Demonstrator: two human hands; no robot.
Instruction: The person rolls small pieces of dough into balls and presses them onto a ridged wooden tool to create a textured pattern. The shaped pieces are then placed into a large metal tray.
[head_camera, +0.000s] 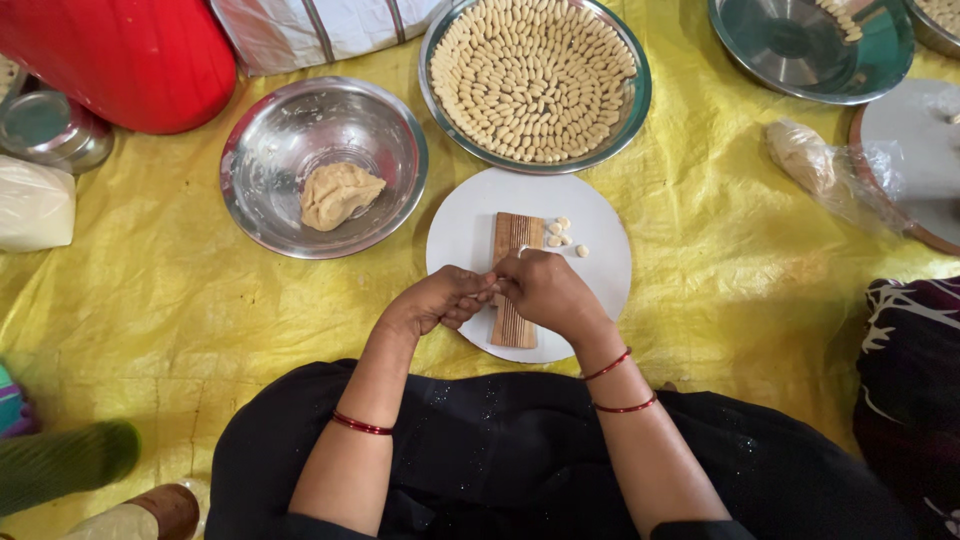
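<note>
Both hands are being held together over the ribbed board (515, 280), which is lying on the white disc (600, 235). The left hand (435, 300) and right hand (545, 290) are touching at the fingertips; whatever is being pinched is hidden. Finished pieces (562, 237) are lying just beside the board. The dough (338, 194) is resting in the bowl (260, 150). Judgement: uneven pressure is likely to be smearing the ridges; exposed dough may be drying.
</note>
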